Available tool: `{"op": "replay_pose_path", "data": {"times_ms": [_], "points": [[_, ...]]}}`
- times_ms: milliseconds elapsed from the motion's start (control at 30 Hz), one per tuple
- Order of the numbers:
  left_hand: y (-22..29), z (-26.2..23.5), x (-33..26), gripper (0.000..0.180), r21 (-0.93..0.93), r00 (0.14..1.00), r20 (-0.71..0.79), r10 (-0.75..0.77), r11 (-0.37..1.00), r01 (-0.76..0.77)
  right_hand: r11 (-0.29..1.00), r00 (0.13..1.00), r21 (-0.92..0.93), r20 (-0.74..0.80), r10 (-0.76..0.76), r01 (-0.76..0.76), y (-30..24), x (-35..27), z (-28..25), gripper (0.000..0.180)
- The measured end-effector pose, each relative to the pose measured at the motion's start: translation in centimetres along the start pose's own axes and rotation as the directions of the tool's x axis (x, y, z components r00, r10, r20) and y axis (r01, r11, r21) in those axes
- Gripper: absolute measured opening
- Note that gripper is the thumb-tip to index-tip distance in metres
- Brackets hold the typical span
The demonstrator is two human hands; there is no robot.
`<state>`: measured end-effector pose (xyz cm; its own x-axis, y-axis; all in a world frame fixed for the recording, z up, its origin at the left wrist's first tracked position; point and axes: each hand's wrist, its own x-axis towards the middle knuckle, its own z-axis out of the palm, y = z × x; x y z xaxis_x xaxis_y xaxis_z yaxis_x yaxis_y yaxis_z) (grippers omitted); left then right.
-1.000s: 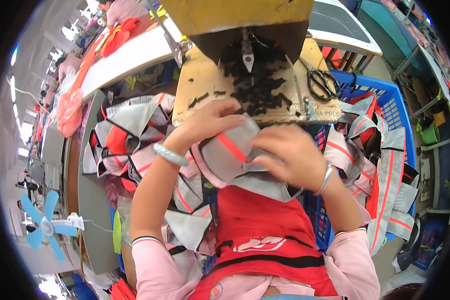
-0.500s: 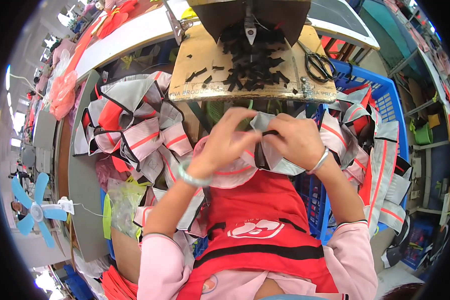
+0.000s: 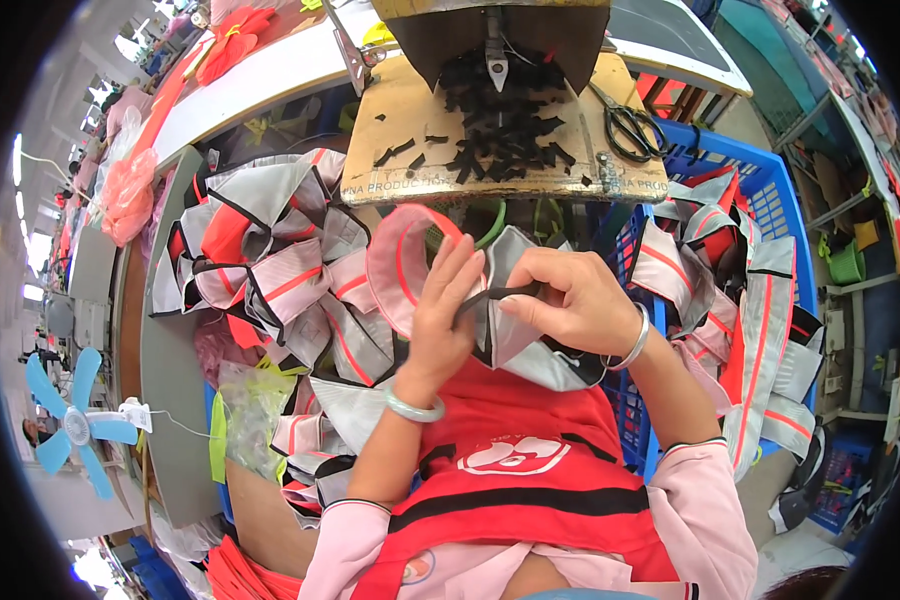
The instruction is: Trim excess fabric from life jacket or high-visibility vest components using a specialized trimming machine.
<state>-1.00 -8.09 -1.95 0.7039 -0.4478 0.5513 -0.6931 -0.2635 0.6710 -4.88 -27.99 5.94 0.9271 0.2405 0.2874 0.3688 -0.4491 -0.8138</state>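
Both hands, left hand (image 3: 440,320) and right hand (image 3: 560,300), pinch a short black strap (image 3: 497,295) against a grey-and-red fabric piece (image 3: 515,345); heaps of like pieces (image 3: 270,270) wait at the board's left edge.

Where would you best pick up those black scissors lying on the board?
Probably by the looped handles of the scissors, coming from above: they lie flat on the cardboard board, loops toward the near right edge, blades pointing away, with bare board around them.

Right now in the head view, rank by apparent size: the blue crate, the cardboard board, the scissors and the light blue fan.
1. Blue crate and cardboard board: both partly covered, too close to rank.
2. Light blue fan.
3. Scissors, smallest, though the fisheye rim distorts the fan.
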Motion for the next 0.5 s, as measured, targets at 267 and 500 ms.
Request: {"op": "replay_pose_path", "data": {"times_ms": [267, 500], "points": [[2.0, -6.7, 5.5, 0.025, -0.019, 0.862, 0.449, -0.237, 0.962, 0.274, 0.991, 0.997, -0.122, -0.058, 0.053, -0.060, 2.0, 0.7, -1.5, 0.017], [-0.3, -5.5, 10.1, 0.021, -0.171, 0.800, 0.462, -0.383, 0.847, 0.504, 0.962, 0.960, -0.099, -0.145, 0.239, -0.254, 2.0, 3.6, -3.3, 0.027]]}}
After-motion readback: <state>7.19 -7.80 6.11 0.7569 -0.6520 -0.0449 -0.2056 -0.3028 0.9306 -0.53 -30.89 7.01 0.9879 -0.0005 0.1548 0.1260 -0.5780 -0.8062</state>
